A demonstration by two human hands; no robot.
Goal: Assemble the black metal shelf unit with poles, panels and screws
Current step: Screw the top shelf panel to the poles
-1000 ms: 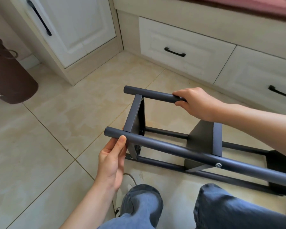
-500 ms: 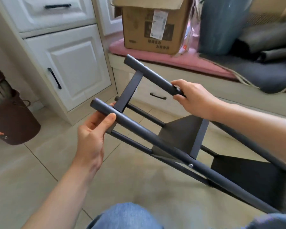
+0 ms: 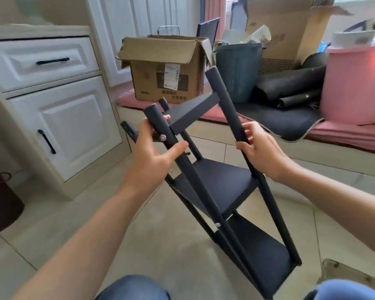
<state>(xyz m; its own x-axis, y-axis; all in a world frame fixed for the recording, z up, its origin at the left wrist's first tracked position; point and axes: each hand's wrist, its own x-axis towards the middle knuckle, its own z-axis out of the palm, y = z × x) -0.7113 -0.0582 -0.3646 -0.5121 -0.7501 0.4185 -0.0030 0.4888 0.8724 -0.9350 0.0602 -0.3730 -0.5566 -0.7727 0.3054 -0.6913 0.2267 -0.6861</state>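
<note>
A person sitting on a tiled floor [image 3: 59, 213] holds a black metal shelf unit [image 3: 221, 187] tilted up in front of them, its top end raised and leaning away, its bottom end resting low near their knees. The left hand [image 3: 152, 161] wraps around the near left pole [image 3: 182, 161], thumb across the front and fingers curled behind, just below a silver screw [image 3: 162, 137] in that pole. The right hand [image 3: 260, 150] grips the near right pole [image 3: 232, 113] partway down, fingers curled round it from the side. Three black panels sit between the poles: the top panel [image 3: 193, 111] at hand height, the middle panel [image 3: 221, 182] below the hands, and the bottom panel [image 3: 264, 252] closest to the floor. A second silver screw [image 3: 218, 224] shows lower on the left pole.

To the left stands a white cabinet [image 3: 59, 118] with black handles. Behind the shelf, on a pink cushioned bench [image 3: 342, 133], sit an open cardboard box [image 3: 160, 68], a grey-blue bin [image 3: 238, 70], rolled dark mats [image 3: 290, 87] and a pink tub [image 3: 355, 83]. A dark brown basket [image 3: 0, 200] stands at the far left edge. The person's knees in blue jeans [image 3: 132, 287] show at the bottom.
</note>
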